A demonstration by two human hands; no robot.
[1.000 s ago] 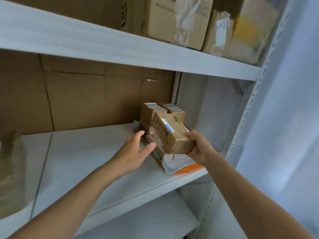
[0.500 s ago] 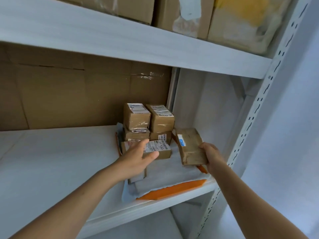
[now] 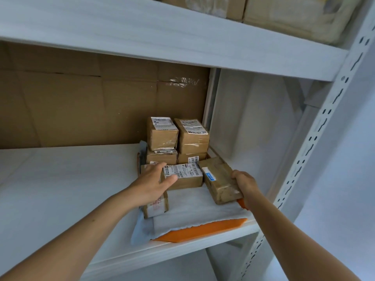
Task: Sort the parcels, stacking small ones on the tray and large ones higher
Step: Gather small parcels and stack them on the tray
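An orange tray (image 3: 199, 232) lined with white foam sheet sits at the right end of the middle shelf. Several small cardboard parcels stand stacked at its back (image 3: 178, 136). My right hand (image 3: 244, 184) grips the near end of a long brown parcel with a blue label (image 3: 218, 179), which lies on the tray's right side. My left hand (image 3: 151, 182) rests with straight fingers on a labelled parcel (image 3: 185, 176) in the tray's middle. A smaller parcel (image 3: 155, 206) shows partly under my left wrist.
The white middle shelf (image 3: 67, 185) stretches to the left, backed by brown cardboard (image 3: 81, 106). The upper shelf (image 3: 162, 35) carries larger wrapped parcels (image 3: 288, 15). A perforated white upright (image 3: 316, 138) borders the right side.
My right hand has brought the long parcel down from in front of the stack onto the tray's right side. My left hand has stayed beside the middle parcel.
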